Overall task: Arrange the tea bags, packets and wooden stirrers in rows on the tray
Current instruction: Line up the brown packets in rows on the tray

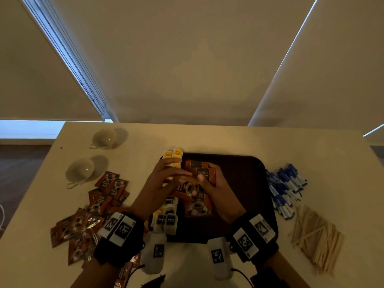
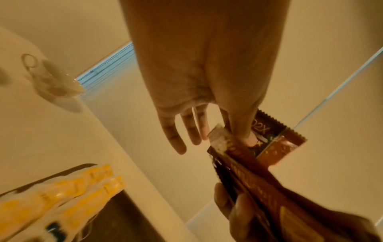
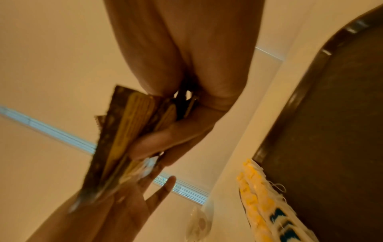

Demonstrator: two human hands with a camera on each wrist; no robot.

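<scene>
In the head view, nearest the camera, a stack of brown packets (image 1: 202, 173) is held over the dark tray (image 1: 249, 183) by the right hand (image 1: 216, 190), fingers curled round it. From the left wrist, the left hand (image 2: 207, 81) is seen pinching the top packet with thumb and forefinger, other fingers straight. From the right wrist, the stack's long axis is seen running away from the palm, beside the yellow tea bags (image 3: 259, 196).

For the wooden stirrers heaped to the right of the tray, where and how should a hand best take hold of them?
Probably across the middle of the wooden stirrers, coming from above with the free fingers of the right hand on either long side. They lie flat on the table as a loose, mostly parallel bundle, so a mid-length pinch should gather several without tipping their ends.
</scene>
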